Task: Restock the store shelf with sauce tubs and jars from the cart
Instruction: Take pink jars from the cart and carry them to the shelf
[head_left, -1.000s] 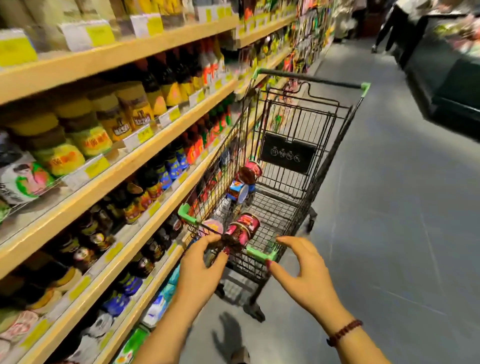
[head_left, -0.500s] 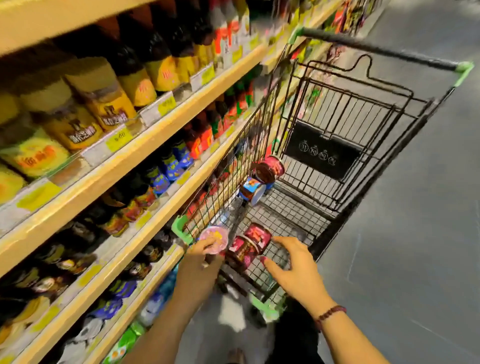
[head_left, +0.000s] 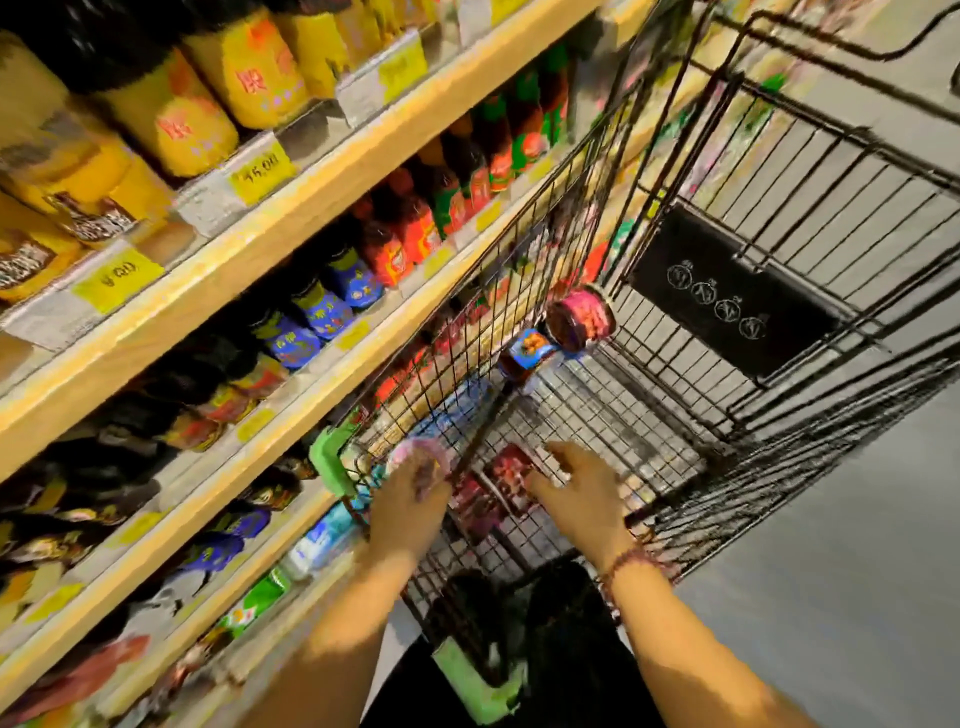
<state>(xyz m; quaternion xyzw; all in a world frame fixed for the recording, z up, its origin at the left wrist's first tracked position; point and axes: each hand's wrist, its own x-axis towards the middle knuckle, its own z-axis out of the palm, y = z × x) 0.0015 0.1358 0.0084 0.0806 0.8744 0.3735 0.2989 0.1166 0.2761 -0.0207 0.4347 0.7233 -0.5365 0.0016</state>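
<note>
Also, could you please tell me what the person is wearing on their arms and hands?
Both forearms are bare, with no sleeves in view. The right wrist carries a dark red beaded bracelet. The left hand and right hand wear no gloves; no rings or watch can be made out through the blur.

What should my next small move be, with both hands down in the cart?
Probably close the right hand round the red-labelled jar lying just under its spread fingers. The left hand is on the pink-lidded tub, though blur hides its grip, and both items sit at the near end of the cart, ready to lift.
</note>
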